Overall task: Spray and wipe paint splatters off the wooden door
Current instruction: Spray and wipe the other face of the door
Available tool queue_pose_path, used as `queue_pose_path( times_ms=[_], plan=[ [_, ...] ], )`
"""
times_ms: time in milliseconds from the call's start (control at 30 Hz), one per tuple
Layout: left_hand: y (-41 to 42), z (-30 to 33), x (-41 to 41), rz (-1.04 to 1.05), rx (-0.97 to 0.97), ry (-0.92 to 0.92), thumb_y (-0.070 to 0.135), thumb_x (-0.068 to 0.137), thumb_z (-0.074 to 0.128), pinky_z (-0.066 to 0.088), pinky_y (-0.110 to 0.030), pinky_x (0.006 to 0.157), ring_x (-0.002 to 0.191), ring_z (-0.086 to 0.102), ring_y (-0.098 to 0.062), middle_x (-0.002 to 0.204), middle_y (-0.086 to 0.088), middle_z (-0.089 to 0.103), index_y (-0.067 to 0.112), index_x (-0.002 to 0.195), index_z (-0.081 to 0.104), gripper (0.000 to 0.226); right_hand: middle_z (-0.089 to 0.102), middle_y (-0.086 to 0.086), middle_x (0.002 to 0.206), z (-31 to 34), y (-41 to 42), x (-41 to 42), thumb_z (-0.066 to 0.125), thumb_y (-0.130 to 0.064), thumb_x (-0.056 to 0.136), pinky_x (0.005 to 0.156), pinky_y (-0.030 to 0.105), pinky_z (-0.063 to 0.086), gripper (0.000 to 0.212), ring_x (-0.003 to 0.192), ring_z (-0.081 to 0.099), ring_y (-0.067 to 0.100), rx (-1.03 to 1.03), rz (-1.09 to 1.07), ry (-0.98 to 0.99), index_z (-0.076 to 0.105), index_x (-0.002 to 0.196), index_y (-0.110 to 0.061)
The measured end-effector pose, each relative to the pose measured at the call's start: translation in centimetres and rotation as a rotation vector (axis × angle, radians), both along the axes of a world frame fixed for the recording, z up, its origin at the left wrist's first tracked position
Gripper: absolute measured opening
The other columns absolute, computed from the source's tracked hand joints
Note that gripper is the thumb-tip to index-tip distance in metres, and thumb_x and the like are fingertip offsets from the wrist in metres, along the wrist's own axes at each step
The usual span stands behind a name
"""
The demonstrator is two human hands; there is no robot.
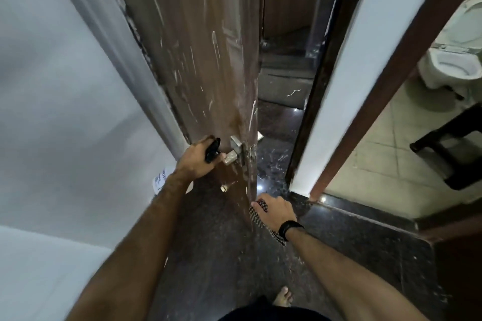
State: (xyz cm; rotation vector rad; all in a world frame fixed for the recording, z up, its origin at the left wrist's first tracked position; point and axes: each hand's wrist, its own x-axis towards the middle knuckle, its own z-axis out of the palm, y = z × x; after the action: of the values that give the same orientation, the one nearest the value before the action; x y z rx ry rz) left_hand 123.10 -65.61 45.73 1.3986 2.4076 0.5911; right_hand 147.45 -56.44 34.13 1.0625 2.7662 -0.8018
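Toilet [453, 60] and dark stool [451, 154] beyond door [208, 60]

Brown door [203, 47], black-and-white checked cloth [257, 214]

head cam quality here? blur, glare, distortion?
Head view: motion blur smears the door and wall; wide-angle bending bows the door frame; dim light with small glare spots on the glossy floor; left hand and right hand are fairly sharp.
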Motion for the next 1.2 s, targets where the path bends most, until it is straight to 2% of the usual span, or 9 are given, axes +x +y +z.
queue_pose_path(
  times_ms=[100, 233, 400, 600, 700, 800, 900, 1067, 1200],
  plan=[
    [3.4, 0.3, -0.4, -0.031, -0.071, -0.049, 0.085, 0.076, 0.049, 0.052, -0.037, 0.091, 0.107, 0.064, -0.026, 0.125, -0.006, 0.064, 0.013, 0.128, 0.060, 0.089, 0.071, 0.003, 0.093, 0.0, 2.1, 0.1, 0.041, -0.059, 0.099, 0.078, 0.038, 0.053, 0.034, 0.093, 0.066, 0.026, -0.022, -0.067, 0.054, 0.056, 0.108, -0.030],
    [7.1, 0.1, -0.8, -0.077, -0.100, -0.104, 0.066, 0.083, 0.066, 0.050, -0.034, 0.083, 0.098, 0.064, -0.022, 0.107, 0.000, 0.062, 0.016, 0.117, 0.061, 0.060, 0.072, 0.002, 0.096, -0.1, 4.5, 0.4, 0.042, -0.059, 0.099, 0.079, 0.037, 0.054, 0.034, 0.094, 0.066, 0.024, 0.001, -0.130, 0.074, 0.059, 0.108, -0.031],
    [11.9, -1.8, -2.8, -0.127, -0.094, -0.105, 0.094, 0.069, 0.047, 0.054, -0.040, 0.091, 0.105, 0.066, -0.026, 0.113, -0.002, 0.065, 0.019, 0.118, 0.064, 0.091, 0.074, 0.004, 0.097, 0.3, 7.5, -1.2, 0.040, -0.063, 0.097, 0.076, 0.038, 0.055, 0.042, 0.092, 0.068, 0.026, 0.046, -0.259, 0.206, 0.061, 0.111, -0.031],
    [17.3, -2.1, -3.5, -0.188, -0.030, -0.167, 0.041, 0.091, 0.071, 0.050, -0.034, 0.096, 0.115, 0.064, -0.029, 0.120, -0.012, 0.070, 0.008, 0.123, 0.069, 0.046, 0.074, 0.001, 0.097, 1.5, 10.2, -6.2, 0.039, -0.068, 0.095, 0.079, 0.038, 0.054, 0.041, 0.092, 0.067, 0.027, -0.029, -0.549, 0.377, 0.060, 0.108, -0.035],
    [19.9, -2.1, -4.4, -0.185, -0.041, -0.268, 0.026, 0.094, 0.070, 0.051, -0.030, 0.089, 0.110, 0.066, -0.023, 0.112, -0.009, 0.071, 0.009, 0.123, 0.070, 0.034, 0.074, -0.002, 0.100, 2.4, 11.5, -9.5, 0.036, -0.076, 0.090, 0.082, 0.039, 0.054, 0.053, 0.094, 0.067, 0.022, -0.136, -0.726, 0.518, 0.064, 0.103, -0.033],
    [22.7, -2.2, -5.5, -0.188, -0.054, -0.372, 0.025, 0.095, 0.068, 0.051, -0.025, 0.065, 0.078, 0.072, -0.023, 0.089, -0.006, 0.074, 0.014, 0.122, 0.071, 0.030, 0.073, -0.004, 0.099, 3.9, 13.9, -13.1, 0.040, -0.086, 0.080, 0.083, 0.038, 0.056, 0.071, 0.094, 0.066, 0.018, -0.266, -0.930, 0.645, 0.067, 0.100, -0.023],
    [25.2, -2.6, -6.6, -0.244, -0.083, -0.385, 0.025, 0.096, 0.065, 0.044, -0.020, 0.043, 0.044, 0.057, -0.011, 0.063, 0.001, 0.062, 0.020, 0.120, 0.071, 0.026, 0.070, -0.010, 0.084, 4.8, 15.9, -15.9, 0.063, -0.067, 0.083, 0.072, 0.028, 0.056, 0.049, 0.087, 0.068, 0.015, -0.399, -1.211, 0.786, 0.071, 0.093, -0.020],
    [28.7, -2.5, -7.8, -0.304, -0.132, -0.390, 0.026, 0.097, 0.063, 0.043, -0.020, 0.040, 0.050, 0.059, -0.015, 0.076, -0.006, 0.066, 0.023, 0.127, 0.068, 0.031, 0.070, -0.007, 0.094, 4.6, 19.1, -19.4, 0.073, -0.062, 0.078, 0.085, 0.033, 0.054, 0.045, 0.091, 0.065, 0.015, -0.563, -1.351, 0.828, 0.073, 0.100, -0.023],
    [31.2, -2.6, -8.7, -0.349, -0.184, -0.362, 0.029, 0.097, 0.062, 0.044, -0.019, 0.041, 0.055, 0.063, -0.017, 0.087, -0.008, 0.071, 0.023, 0.129, 0.066, 0.033, 0.072, 0.002, 0.095, 5.2, 21.7, -20.5, 0.078, -0.047, 0.080, 0.085, 0.034, 0.056, 0.032, 0.087, 0.067, 0.017, -0.680, -1.417, 0.951, 0.071, 0.094, -0.020]
  ],
)
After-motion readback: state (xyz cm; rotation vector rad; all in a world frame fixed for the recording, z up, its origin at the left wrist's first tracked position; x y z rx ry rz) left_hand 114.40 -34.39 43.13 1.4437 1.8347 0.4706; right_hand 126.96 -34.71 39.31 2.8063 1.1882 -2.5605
